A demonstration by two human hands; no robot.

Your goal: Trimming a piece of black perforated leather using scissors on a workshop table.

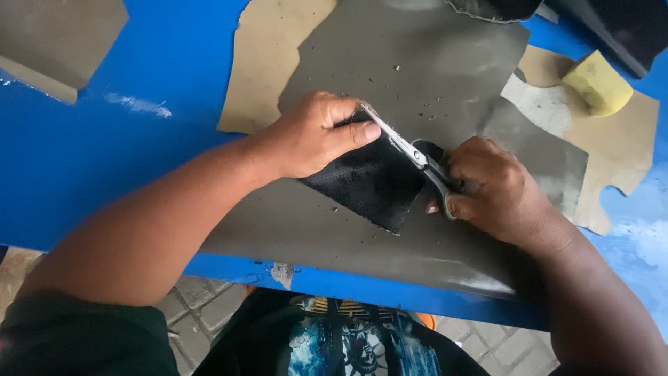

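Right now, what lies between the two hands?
In the head view, the black mesh piece and the scissors span the gap between the left hand and right hand.

This looks like a small craft workshop, likely for leather or shoe parts. The blue-painted worktable (139, 139) is scuffed and chipped along its near edge, and it is covered with cut sheets: a large grey-green sheet (417, 63) in the middle of the table, tan offcuts (268, 63) beside it, and a yellow sponge (598, 82) toward the table's far right corner. Below the table's near edge, paving-style floor tiles (198, 313) show.
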